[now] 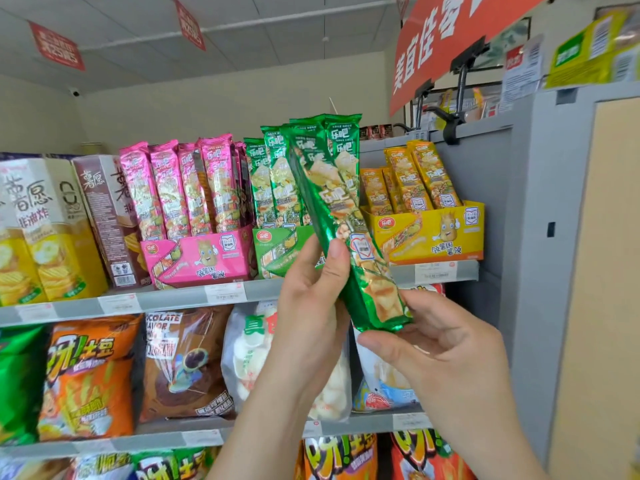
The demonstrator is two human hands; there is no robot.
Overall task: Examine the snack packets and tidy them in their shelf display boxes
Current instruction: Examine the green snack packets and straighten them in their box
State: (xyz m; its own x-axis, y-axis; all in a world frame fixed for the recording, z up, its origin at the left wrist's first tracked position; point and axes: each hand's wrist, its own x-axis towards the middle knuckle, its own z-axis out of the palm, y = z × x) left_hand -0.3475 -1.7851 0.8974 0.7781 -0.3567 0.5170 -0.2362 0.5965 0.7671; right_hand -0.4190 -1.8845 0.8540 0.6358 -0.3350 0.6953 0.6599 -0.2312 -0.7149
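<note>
A long green snack packet (341,216) is tilted in front of the top shelf, its top leaning left and its bottom end low at the right. My left hand (311,292) grips its middle with the thumb on the front. My right hand (440,344) pinches its bottom end between thumb and fingers. Behind it stands the green display box (277,251) with several upright green packets (268,178). A pink display box (197,258) with pink packets (180,188) is to the left. A yellow display box (433,233) with yellow packets (415,178) is to the right.
Tall chip cartons (52,226) fill the top shelf's left. The shelf below holds orange (90,375), brown (187,362) and white snack bags (249,351). A grey upright panel (540,237) closes the right side. A red banner (446,39) hangs overhead on black clips.
</note>
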